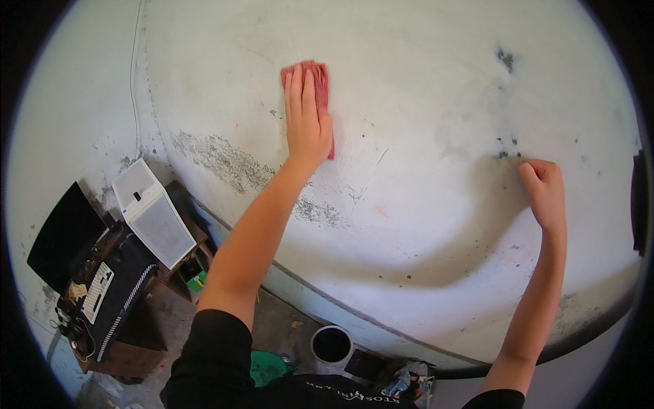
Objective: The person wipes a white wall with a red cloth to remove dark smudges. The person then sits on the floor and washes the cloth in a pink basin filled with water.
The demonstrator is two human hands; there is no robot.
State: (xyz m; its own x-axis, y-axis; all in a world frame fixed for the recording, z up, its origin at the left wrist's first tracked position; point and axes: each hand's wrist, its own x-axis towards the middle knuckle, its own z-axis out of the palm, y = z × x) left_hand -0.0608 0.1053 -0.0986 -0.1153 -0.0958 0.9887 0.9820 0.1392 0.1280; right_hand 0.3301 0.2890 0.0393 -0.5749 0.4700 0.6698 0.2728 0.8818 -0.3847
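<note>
My left hand (308, 128) lies flat, fingers stretched upward, over a folded red cloth (322, 84) and holds it against a whitish painted wall (409, 107). Cloth shows past the fingertips and along the thumb side. To the right, my right hand (546, 191) is curled into a fist by the same wall, with nothing seen in it; whether it touches the wall I cannot tell. Flaking grey patches (225, 158) mark the wall below and left of the cloth. Small dark spots (503, 153) sit just left of the fist.
At lower left a desk (127, 358) carries a black monitor (66, 237), a white keyboard (98, 292) and a white speaker-like box (161, 220). On the floor below stand a round dark-mouthed container (332, 345) and a green basin (268, 368). A thin cable (133, 76) runs down the wall.
</note>
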